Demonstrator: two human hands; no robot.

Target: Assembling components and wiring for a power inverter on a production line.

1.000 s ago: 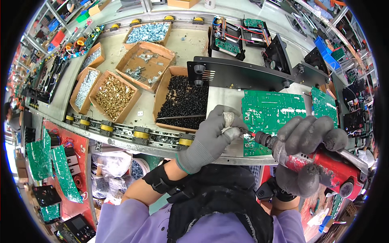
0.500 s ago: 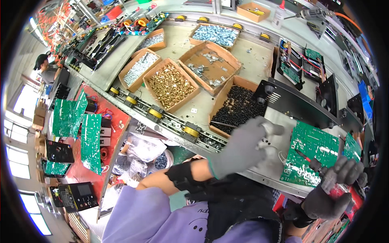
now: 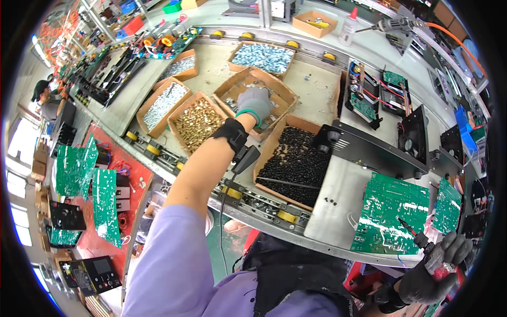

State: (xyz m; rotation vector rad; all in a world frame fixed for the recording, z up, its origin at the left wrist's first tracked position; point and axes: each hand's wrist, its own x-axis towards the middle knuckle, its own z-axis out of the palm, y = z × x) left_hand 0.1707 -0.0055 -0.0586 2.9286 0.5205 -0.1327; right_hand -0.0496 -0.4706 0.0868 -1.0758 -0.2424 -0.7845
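Note:
My left hand (image 3: 254, 102), in a grey glove, reaches into a cardboard box (image 3: 285, 95) of small metal brackets. Its fingertips point down among the parts and are hidden, so I cannot see whether they grip any. At the lower right, my right hand (image 3: 426, 282), gloved in dark grey, is wrapped round an electric screwdriver (image 3: 421, 240) with a red grip. The driver's bit points up and left over a green circuit board (image 3: 388, 208), which lies on the bench. Several tiny black screws (image 3: 330, 201) lie on the metal sheet (image 3: 335, 182) left of that board.
Around the reached-into box stand boxes of black screws (image 3: 290, 164), brass parts (image 3: 196, 120), silver screws (image 3: 165, 107) and bluish metal parts (image 3: 264, 56). A black metal panel (image 3: 369, 150) stands right of the black screws. A roller rail (image 3: 232, 193) runs along the near side.
My left hand has moved from above the metal sheet, far and left, into the bracket box. The small black screws are uncovered. My right hand still holds the screwdriver. The view has shifted slightly.

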